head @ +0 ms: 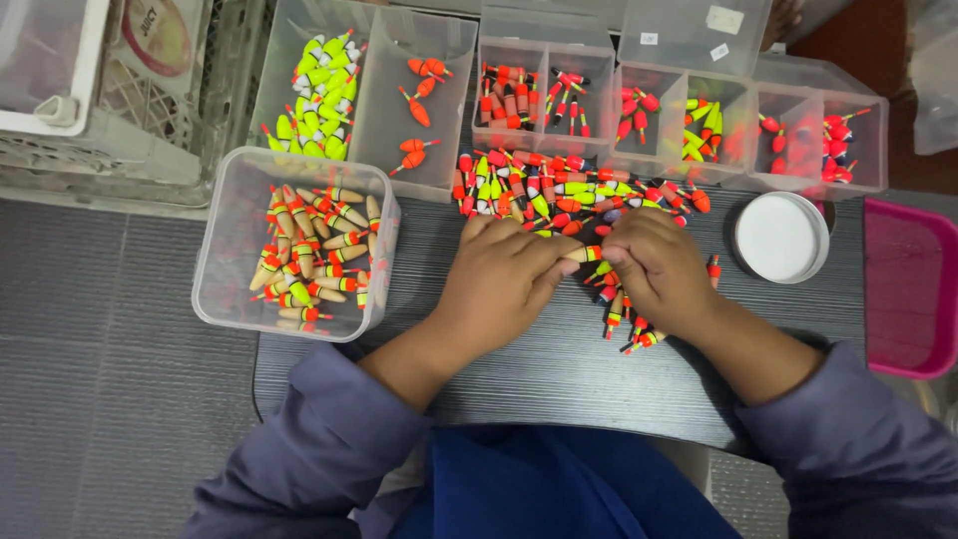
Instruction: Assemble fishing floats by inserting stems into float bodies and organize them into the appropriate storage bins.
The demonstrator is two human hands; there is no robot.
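Both hands, left (499, 274) and right (654, 265), pinch one float (584, 254) between them; left of them a tub (215, 265) is part-filled, a pile (569, 195) beyond them unsorted.

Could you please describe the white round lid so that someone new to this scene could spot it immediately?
Start at the dark table and look to the person's right, past the right hand and the loose pile of floats. The lid lies flat there, between the pile and the pink tray, just below the row of clear boxes. It is the only plain white disc among all the bright colours.
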